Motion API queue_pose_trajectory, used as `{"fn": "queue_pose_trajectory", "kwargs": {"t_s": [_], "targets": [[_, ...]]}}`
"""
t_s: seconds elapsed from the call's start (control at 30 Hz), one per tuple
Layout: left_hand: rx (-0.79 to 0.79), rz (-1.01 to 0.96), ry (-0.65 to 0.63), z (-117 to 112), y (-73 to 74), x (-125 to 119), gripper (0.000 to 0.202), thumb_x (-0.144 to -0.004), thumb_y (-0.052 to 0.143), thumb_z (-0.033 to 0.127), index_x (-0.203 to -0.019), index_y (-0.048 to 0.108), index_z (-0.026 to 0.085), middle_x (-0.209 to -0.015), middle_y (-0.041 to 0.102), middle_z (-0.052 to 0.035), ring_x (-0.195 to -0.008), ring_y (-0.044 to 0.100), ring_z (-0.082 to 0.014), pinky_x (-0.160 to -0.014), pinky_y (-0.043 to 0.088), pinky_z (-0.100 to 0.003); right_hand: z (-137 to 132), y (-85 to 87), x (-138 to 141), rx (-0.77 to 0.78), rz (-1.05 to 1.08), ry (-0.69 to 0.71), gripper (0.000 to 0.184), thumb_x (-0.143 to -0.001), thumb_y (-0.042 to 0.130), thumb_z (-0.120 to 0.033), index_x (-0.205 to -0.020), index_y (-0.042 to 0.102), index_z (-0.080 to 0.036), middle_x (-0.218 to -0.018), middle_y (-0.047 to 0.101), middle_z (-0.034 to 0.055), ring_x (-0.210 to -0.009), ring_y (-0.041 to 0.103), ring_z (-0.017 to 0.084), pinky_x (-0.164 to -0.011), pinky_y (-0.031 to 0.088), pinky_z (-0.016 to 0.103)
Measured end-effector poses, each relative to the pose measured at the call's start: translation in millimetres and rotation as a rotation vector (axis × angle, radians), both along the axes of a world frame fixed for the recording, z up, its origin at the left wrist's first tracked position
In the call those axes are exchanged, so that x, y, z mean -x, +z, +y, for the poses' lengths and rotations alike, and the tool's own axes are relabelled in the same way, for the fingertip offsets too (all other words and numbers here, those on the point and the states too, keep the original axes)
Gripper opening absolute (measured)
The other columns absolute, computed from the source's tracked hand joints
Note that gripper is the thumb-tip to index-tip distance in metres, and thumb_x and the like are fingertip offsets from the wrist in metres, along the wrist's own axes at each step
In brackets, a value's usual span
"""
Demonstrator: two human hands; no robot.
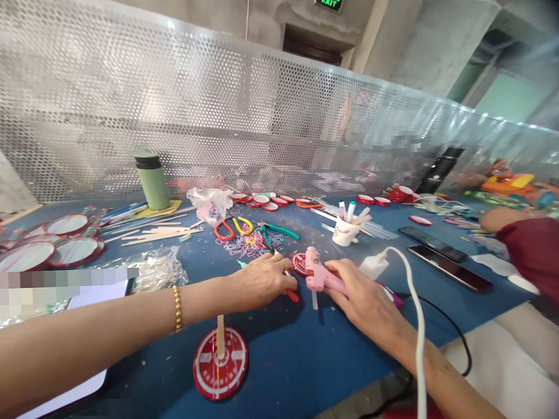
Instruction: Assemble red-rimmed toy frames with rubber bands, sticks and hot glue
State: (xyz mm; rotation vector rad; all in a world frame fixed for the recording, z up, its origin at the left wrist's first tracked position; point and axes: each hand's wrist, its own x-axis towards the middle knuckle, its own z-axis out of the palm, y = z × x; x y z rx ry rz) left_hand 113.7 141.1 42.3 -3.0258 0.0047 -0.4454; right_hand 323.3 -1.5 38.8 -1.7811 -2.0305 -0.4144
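My right hand (362,292) is wrapped round the handle of a pink hot glue gun (328,280), its clear glue stick (314,300) pointing down. My left hand (261,280) reaches across the table with its fingers closed on a red-handled tool (291,294); most of that tool is hidden under the fingers. Between the hands, behind the glue gun, lies a small red round badge (300,264). Nearer to me, below my left forearm, a larger red disc (221,373) with white print lies flat, a wooden stick (220,340) across it.
Pliers (280,231), small coloured clips (248,244) and wooden sticks (161,232) lie behind my left hand. A paper cup of pens (345,231), phones (451,267) and a white cable (419,327) are on the right. A green tumbler (152,183) stands at the back; another person's sleeve (537,249) is at right.
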Motion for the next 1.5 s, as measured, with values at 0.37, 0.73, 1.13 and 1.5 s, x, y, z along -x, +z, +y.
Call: {"fn": "queue_pose_trajectory", "kwargs": {"t_s": [0.37,0.73,1.13,1.5], "targets": [[0.094,-0.065,-0.011,19.5,24.6,11.8,0.025,-0.094,0.046,0.016,-0.111,0.064,0.015,-0.114,0.063,-0.0129,-0.108,0.058,-0.0204,-0.093,0.046,-0.032,12.4,2.3,-9.8,0.192,0.095,0.037,0.026,-0.088,0.062,-0.024,-0.111,0.05,-0.024,-0.104,0.06,0.0041,-0.097,0.063,0.023,-0.081,0.05,0.034],[-0.029,0.155,0.193,33.8,22.1,33.4,0.024,-0.082,0.052,0.002,-0.095,0.069,0.015,-0.095,0.066,-0.0106,-0.09,0.062,-0.0215,-0.08,0.048,-0.031,0.3,14.1,2.6,0.174,0.029,0.031,0.021,-0.089,0.055,-0.02,-0.109,0.051,-0.023,-0.102,0.059,0.0073,-0.096,0.062,0.025,-0.082,0.052,0.041],[-0.076,0.061,0.028,10.9,14.3,22.1,0.022,-0.09,0.049,0.008,-0.106,0.063,0.013,-0.098,0.064,-0.0121,-0.093,0.062,-0.0207,-0.084,0.047,-0.032,0.1,8.3,0.8,0.133,-0.035,0.056,0.015,-0.095,0.048,-0.022,-0.11,0.051,-0.021,-0.105,0.058,0.0089,-0.097,0.06,0.025,-0.083,0.052,0.04],[0.041,-0.079,0.529,-12.6,75.2,97.9,0.026,-0.096,0.044,0.027,-0.101,0.066,0.014,-0.091,0.066,-0.0095,-0.08,0.062,-0.0173,-0.07,0.046,-0.028,-31.7,1.4,81.1,-0.194,0.017,0.231,0.01,-0.093,0.054,-0.022,-0.1,0.062,-0.022,-0.093,0.068,0.0073,-0.087,0.064,0.025,-0.081,0.051,0.041]]}}
